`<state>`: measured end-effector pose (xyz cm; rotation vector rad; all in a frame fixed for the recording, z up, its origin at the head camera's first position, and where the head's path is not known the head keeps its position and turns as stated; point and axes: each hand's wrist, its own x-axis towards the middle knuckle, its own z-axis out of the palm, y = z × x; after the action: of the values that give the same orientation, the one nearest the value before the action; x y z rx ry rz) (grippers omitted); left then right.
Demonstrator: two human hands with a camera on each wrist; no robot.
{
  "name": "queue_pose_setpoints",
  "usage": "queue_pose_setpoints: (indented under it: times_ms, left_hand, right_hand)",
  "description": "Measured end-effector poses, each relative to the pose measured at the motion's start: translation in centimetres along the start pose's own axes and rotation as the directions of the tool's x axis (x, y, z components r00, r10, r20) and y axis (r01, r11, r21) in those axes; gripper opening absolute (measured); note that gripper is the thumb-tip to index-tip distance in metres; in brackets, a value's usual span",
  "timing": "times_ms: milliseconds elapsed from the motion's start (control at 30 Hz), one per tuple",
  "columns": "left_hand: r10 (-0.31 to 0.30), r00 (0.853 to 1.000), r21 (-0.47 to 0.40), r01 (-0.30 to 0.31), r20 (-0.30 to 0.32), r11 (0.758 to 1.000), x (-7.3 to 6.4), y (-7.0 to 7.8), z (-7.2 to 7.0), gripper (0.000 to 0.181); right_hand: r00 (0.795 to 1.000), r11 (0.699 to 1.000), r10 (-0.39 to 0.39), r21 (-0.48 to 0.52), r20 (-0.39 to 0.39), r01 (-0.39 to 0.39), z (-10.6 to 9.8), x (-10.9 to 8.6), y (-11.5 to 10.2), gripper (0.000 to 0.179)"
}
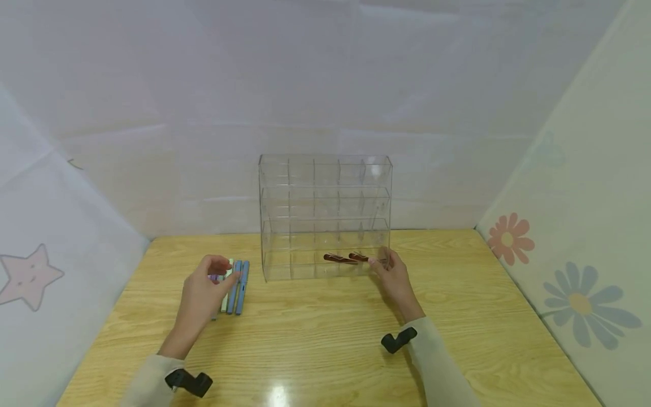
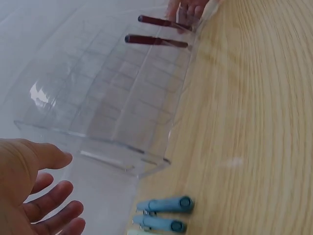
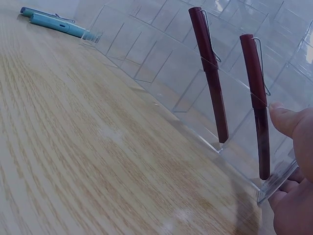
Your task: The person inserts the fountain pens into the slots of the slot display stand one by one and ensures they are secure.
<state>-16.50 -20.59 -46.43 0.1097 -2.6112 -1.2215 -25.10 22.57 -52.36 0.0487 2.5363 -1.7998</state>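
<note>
A clear, tiered acrylic pen rack (image 1: pixel 301 229) stands on the table with divided compartments. Two dark red pens with metal clips stand in its lowest row toward the right end, one pen (image 3: pixel 211 78) beside the other pen (image 3: pixel 257 93). My right hand (image 1: pixel 398 282) grips the rack's right end, thumb at the front close to the nearer red pen, fingers round the side wall. Over on the left, my left hand (image 1: pixel 200 291) hovers with relaxed fingers, holding nothing. Below and beside it lie two blue pens (image 1: pixel 242 291) and a pale green pen (image 1: pixel 224 304); the hand partly hides a purple-tipped item (image 1: pixel 214 277).
The wooden table (image 1: pixel 305 345) extends in front of the rack. White cloth (image 1: pixel 325 85) hangs behind it, and patterned cloth walls (image 1: pixel 569 254) flank both sides. Each sleeve carries a black wrist camera (image 1: pixel 189 382).
</note>
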Motion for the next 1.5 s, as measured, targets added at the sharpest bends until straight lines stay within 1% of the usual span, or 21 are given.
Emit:
queue_pose_setpoints:
  times_ms: [133, 233, 433, 633, 800, 1033, 1200, 1367, 1500]
  left_hand:
    - [-0.035, 0.998, 0.03, 0.037, -0.052, 0.999, 0.2, -1.4, -0.8, 0.034]
    - [-0.057, 0.995, 0.043, 0.061, -0.076, 0.997, 0.4, -2.4, -1.4, 0.033]
    - [-0.103, 0.99, 0.07, 0.11, -0.093, 0.992, 1.0, -4.0, -2.1, 0.032]
    - [-0.158, 0.982, 0.084, 0.166, -0.103, 0.982, 1.6, -6.1, -2.2, 0.029]
    - [-0.185, 0.978, 0.104, 0.194, -0.093, 0.975, 1.7, -7.6, -2.1, 0.03]
    - [-0.226, 0.973, 0.103, 0.23, -0.05, 0.968, 2.0, -8.8, -2.0, 0.036]
    - [-0.226, 0.974, 0.115, 0.226, -0.017, 0.967, 2.5, -9.4, -1.8, 0.037]
    - [-0.232, 0.973, 0.133, 0.23, -0.002, 0.964, 2.8, -9.6, -1.6, 0.034]
    - [-0.22, 0.975, 0.142, 0.216, 0.014, 0.966, 2.9, -9.9, -1.6, 0.034]
  right_hand:
    - [1.0, 1.0, -0.003, -0.001, 0.001, 0.003, 0.0, 0.0, -0.2, 0.082]
    - [1.0, 1.0, -0.007, 0.004, 0.001, 0.007, 0.0, 0.0, -0.4, 0.081]
    - [1.0, 1.0, -0.013, 0.009, 0.001, 0.013, 0.0, 0.0, -0.4, 0.081]
    - [1.0, 1.0, -0.012, 0.013, 0.001, 0.012, 0.0, 0.1, -0.3, 0.082]
    - [1.0, 1.0, -0.006, 0.011, 0.005, 0.006, 0.0, 0.1, -0.2, 0.081]
    - [1.0, 1.0, 0.003, 0.014, 0.002, -0.003, 0.1, 0.1, 0.0, 0.08]
    - [1.0, 1.0, 0.0, 0.022, 0.003, 0.0, 0.0, 0.0, 0.0, 0.08]
    - [1.0, 1.0, -0.003, 0.023, 0.003, 0.003, 0.1, 0.0, 0.0, 0.081]
    - [1.0, 1.0, -0.005, 0.026, 0.0, 0.005, 0.1, 0.0, 0.0, 0.081]
